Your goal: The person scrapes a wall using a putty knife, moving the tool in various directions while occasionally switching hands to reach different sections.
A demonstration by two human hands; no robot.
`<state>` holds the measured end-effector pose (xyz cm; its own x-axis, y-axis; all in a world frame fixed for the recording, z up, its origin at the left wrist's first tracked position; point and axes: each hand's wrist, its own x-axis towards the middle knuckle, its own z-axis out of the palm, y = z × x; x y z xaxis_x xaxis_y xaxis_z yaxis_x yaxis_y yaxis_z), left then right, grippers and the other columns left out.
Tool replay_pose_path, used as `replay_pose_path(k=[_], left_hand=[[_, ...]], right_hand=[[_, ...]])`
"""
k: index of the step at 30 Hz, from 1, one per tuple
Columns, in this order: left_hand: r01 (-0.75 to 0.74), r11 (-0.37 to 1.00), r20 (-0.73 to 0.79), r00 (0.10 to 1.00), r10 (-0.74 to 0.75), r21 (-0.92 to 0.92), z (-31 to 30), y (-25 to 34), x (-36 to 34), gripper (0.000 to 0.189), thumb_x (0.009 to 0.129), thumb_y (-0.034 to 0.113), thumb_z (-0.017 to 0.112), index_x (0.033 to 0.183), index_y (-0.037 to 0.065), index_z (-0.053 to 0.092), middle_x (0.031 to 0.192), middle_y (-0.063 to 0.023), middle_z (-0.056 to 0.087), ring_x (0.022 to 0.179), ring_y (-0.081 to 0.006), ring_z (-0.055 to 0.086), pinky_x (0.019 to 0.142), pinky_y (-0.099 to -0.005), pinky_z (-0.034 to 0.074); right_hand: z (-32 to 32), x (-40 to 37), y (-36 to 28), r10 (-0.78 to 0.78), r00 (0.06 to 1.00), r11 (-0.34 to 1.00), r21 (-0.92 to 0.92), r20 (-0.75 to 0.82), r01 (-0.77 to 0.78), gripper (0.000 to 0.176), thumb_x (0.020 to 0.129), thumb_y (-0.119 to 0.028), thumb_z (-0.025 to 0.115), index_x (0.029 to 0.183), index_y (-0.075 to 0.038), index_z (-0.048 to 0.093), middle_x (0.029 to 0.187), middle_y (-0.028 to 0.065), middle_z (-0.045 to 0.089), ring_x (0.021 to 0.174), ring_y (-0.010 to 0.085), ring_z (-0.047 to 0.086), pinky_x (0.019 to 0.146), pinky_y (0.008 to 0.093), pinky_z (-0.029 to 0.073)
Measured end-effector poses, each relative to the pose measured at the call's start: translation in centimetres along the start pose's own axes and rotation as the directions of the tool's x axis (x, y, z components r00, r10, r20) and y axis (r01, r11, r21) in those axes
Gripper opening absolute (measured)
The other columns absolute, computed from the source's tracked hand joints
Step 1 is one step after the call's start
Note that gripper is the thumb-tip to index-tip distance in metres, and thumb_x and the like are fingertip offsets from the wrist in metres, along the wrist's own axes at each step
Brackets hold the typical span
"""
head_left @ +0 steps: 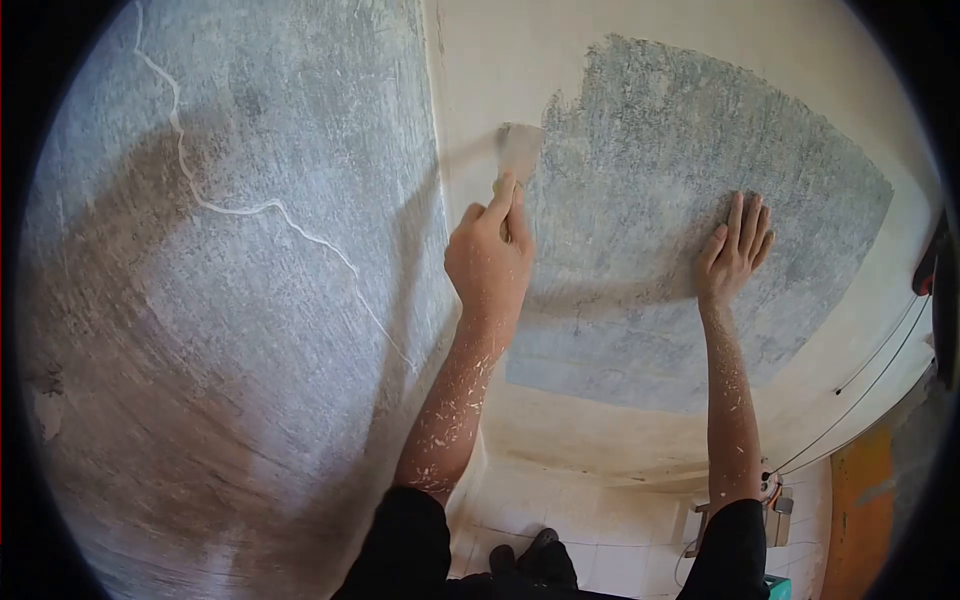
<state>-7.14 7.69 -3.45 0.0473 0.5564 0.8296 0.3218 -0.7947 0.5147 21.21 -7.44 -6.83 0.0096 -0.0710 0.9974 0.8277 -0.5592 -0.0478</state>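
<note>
A crack (250, 210) runs down the grey wall (150, 380) at 9 o'clock. The left hand (488, 262) wraps its fingers tight on a scraper (520, 150). The blade is at 12 o'clock by the corner, with one finger up it, likely to press it flat. At 3 o'clock the right hand (735, 245) lies flat on the grey patch (640, 330), fingers together, maybe for balance.

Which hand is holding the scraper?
The left hand grips the scraper, blade against the wall; the right hand holds nothing, lying flat on the grey patch.
</note>
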Motion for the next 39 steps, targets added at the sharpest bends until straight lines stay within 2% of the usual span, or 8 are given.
replay_pose_path(k=[7, 13, 16, 21, 33, 36, 37, 39], left_hand=[[-0.059, 0.994, 0.003, 0.998, 0.059, 0.087, -0.9, 2.1, 0.4, 0.027, 0.095, 0.022, 0.063, 0.119, 0.012, 0.071, 0.062, -0.0098, 0.056, 0.054, -0.0187, 0.057, 0.05, -0.0334, 0.043], [-0.032, 0.998, 0.063, 0.997, 0.036, -0.057, 1.0, 2.2, -0.5, 0.026, 0.095, 0.022, 0.061, 0.117, 0.011, 0.071, 0.064, -0.0121, 0.06, 0.057, -0.0231, 0.062, 0.055, -0.0351, 0.046], [-0.176, 0.977, -0.076, 0.983, 0.168, -0.116, 1.9, 5.4, 4.6, 0.028, 0.094, 0.023, 0.062, 0.118, 0.011, 0.071, 0.065, -0.0132, 0.062, 0.058, -0.0254, 0.062, 0.057, -0.0358, 0.048], [-0.006, 1.0, 0.112, 0.994, 0.008, -0.017, 0.1, 6.2, 1.4, 0.027, 0.095, 0.022, 0.059, 0.117, 0.01, 0.07, 0.069, -0.0167, 0.065, 0.065, -0.0305, 0.067, 0.06, -0.0387, 0.05], [-0.065, 0.997, 0.03, 0.997, 0.066, -0.037, 1.2, 7.5, 4.3, 0.028, 0.095, 0.024, 0.058, 0.115, 0.009, 0.071, 0.074, -0.0186, 0.067, 0.072, -0.0319, 0.069, 0.065, -0.0371, 0.053], [0.021, 0.998, 0.137, 0.99, -0.03, 0.062, -1.0, 8.0, 3.1, 0.028, 0.095, 0.024, 0.059, 0.115, 0.009, 0.07, 0.079, -0.0176, 0.069, 0.076, -0.0319, 0.07, 0.067, -0.0364, 0.053], [0.047, 0.997, 0.121, 0.992, -0.039, -0.068, -0.6, 7.2, 2.0, 0.028, 0.096, 0.024, 0.059, 0.117, 0.009, 0.07, 0.08, -0.0188, 0.07, 0.077, -0.0315, 0.07, 0.068, -0.036, 0.054], [0.035, 0.996, 0.109, 0.994, -0.027, -0.078, 0.1, 6.6, 1.9, 0.028, 0.096, 0.023, 0.059, 0.117, 0.009, 0.07, 0.081, -0.019, 0.07, 0.076, -0.0304, 0.071, 0.068, -0.0357, 0.054]], right_hand=[[-0.1, 0.1, 0.0, -0.003, 1.0, 1.0, -0.027, 0.008, 0.004, 0.045, 0.103, -0.03, 0.034, 0.145, -0.018, 0.048, 0.154, 0.0074, 0.037, 0.147, 0.0254, 0.025, 0.12, 0.0469, 0.008], [-0.1, -0.1, 0.1, -0.007, 1.0, 1.0, -0.027, -0.002, 0.007, 0.046, 0.102, -0.029, 0.036, 0.144, -0.018, 0.048, 0.154, 0.0065, 0.038, 0.147, 0.0255, 0.025, 0.12, 0.0458, 0.008], [-0.1, -0.1, 0.2, -0.002, 1.0, 1.0, -0.013, 0.0, 0.002, 0.046, 0.102, -0.029, 0.036, 0.145, -0.019, 0.048, 0.155, 0.0066, 0.038, 0.147, 0.0255, 0.025, 0.12, 0.0456, 0.008], [-0.3, -0.2, 0.4, -0.009, 1.0, 1.0, -0.024, 0.021, 0.009, 0.046, 0.101, -0.028, 0.037, 0.145, -0.019, 0.048, 0.155, 0.0065, 0.037, 0.147, 0.0254, 0.025, 0.12, 0.0458, 0.007], [-0.4, 0.2, 0.3, -0.017, 1.0, 0.999, -0.036, 0.008, 0.017, 0.046, 0.102, -0.028, 0.035, 0.145, -0.017, 0.048, 0.154, 0.0076, 0.038, 0.147, 0.0258, 0.026, 0.12, 0.0456, 0.009], [-0.4, -0.2, 0.2, -0.029, 0.999, 0.999, -0.034, 0.017, 0.03, 0.046, 0.103, -0.027, 0.034, 0.145, -0.017, 0.047, 0.154, 0.008, 0.038, 0.146, 0.026, 0.027, 0.12, 0.0454, 0.01], [-0.4, 0.0, 0.3, -0.029, 1.0, 0.999, -0.041, 0.011, 0.03, 0.046, 0.103, -0.027, 0.034, 0.145, -0.017, 0.048, 0.154, 0.0078, 0.038, 0.146, 0.0259, 0.027, 0.12, 0.0452, 0.01], [-0.6, -0.3, 0.1, 0.002, 1.0, 0.999, -0.05, 0.031, 0.0, 0.045, 0.102, -0.029, 0.037, 0.145, -0.019, 0.048, 0.154, 0.0071, 0.038, 0.147, 0.0252, 0.026, 0.12, 0.0453, 0.008]])
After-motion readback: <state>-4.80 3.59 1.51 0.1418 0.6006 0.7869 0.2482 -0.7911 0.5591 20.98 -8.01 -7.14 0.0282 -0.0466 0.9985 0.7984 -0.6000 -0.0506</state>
